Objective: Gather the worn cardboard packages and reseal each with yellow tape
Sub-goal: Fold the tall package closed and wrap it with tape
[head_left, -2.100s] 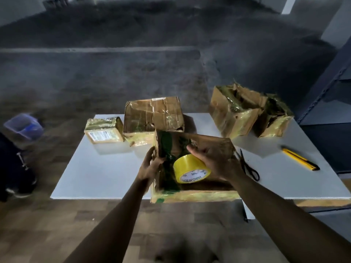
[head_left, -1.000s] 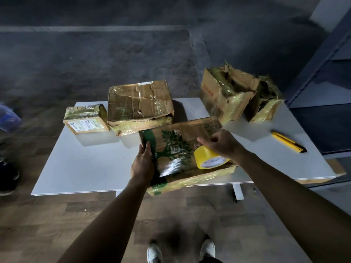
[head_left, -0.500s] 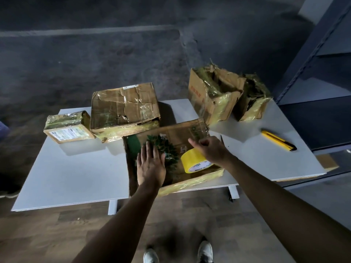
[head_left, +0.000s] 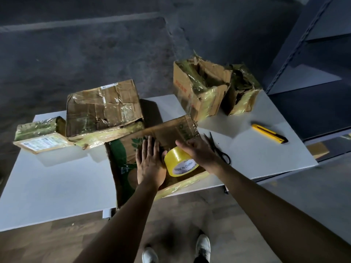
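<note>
Big change on the white worktop (head_left: 57,186): the flat brown cardboard box with the green leaf print (head_left: 123,164) was tipped up on edge a couple of seconds ago. Now it's down on its broad face at the near side, with its near corner hanging over the edge.

The left hand (head_left: 150,166) was gripping the box's left side a second ago. It now lies palm-down with the fingers straight, pressing the panel flat just beside the roll. The right hand (head_left: 199,150) has kept hold all the way through, fingers curled over the roll of yellow tape (head_left: 179,164), which stands on the right part of the box.

That looks like the set-up done: box steadied, tape already on the panel, and drawing out a strip is probably the next job. The black scissors (head_left: 220,150) lie just right of the box, handy for the cut.
</note>
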`<state>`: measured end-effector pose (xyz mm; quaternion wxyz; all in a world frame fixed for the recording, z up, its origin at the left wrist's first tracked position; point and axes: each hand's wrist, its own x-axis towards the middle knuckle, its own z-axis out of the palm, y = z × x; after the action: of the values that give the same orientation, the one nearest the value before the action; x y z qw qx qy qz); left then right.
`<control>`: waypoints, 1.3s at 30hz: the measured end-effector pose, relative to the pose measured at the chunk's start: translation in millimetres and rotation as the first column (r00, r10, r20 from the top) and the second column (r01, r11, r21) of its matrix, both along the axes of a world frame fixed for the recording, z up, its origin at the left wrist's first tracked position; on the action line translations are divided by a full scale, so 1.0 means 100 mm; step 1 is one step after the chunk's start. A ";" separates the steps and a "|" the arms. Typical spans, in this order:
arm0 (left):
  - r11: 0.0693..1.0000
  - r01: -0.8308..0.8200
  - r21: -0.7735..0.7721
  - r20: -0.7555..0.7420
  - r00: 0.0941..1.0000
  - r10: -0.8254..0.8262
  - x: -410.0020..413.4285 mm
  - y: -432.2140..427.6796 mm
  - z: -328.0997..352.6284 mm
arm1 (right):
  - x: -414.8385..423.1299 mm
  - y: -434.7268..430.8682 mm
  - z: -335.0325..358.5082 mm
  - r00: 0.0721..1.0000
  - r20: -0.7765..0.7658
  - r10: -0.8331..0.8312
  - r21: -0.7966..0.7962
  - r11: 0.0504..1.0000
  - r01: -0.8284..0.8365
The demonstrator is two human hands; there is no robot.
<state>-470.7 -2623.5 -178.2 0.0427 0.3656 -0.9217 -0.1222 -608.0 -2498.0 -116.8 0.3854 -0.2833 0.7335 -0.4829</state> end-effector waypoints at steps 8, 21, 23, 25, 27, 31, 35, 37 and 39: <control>0.998 -0.061 -0.012 -0.003 0.998 0.061 -0.06 0.04 0.03 | -0.39 0.04 0.16 0.926 -0.360 0.110 0.162 0.985 -0.054; 0.997 0.078 0.000 0.158 0.984 -0.077 -0.40 0.30 0.10 | -0.31 0.29 0.09 0.970 -0.242 -0.005 0.116 0.993 0.034; 0.993 0.119 -0.011 0.172 0.978 -0.115 -0.40 0.26 0.17 | -0.31 0.28 0.12 0.967 -0.253 -0.035 0.143 0.987 0.074; 0.982 0.183 -0.033 0.174 0.969 -0.175 -0.40 0.20 0.24 | -0.28 0.27 0.19 0.965 -0.244 -0.093 0.120 0.985 0.125; 0.981 0.192 0.029 0.125 0.973 -0.194 -0.43 0.08 0.33 | -0.24 0.24 0.26 0.953 -0.228 -0.200 0.066 0.973 0.220; 0.947 0.280 0.155 -0.145 0.955 -0.259 -0.59 -0.20 0.47 | -0.18 0.23 0.32 0.861 -0.307 -0.405 0.039 0.899 0.437; 0.848 0.427 0.314 -0.385 0.874 -0.297 -0.69 -0.16 0.83 | -0.14 0.31 0.31 0.767 -0.352 -0.537 0.057 0.806 0.590; 0.787 0.556 0.269 -0.410 0.805 -0.428 -0.70 -0.05 0.99 | -0.18 0.38 0.24 0.741 -0.361 -0.567 0.086 0.771 0.631; 0.753 0.618 0.226 -0.294 0.780 -0.552 -0.73 0.05 1.09 | -0.25 0.47 0.16 0.730 -0.363 -0.578 0.126 0.746 0.654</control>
<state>-543.3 -2618.8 -69.7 0.0409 0.0441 -0.9488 -0.3103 -633.3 -2451.3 -101.1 0.1171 -0.0421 0.8892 -0.4403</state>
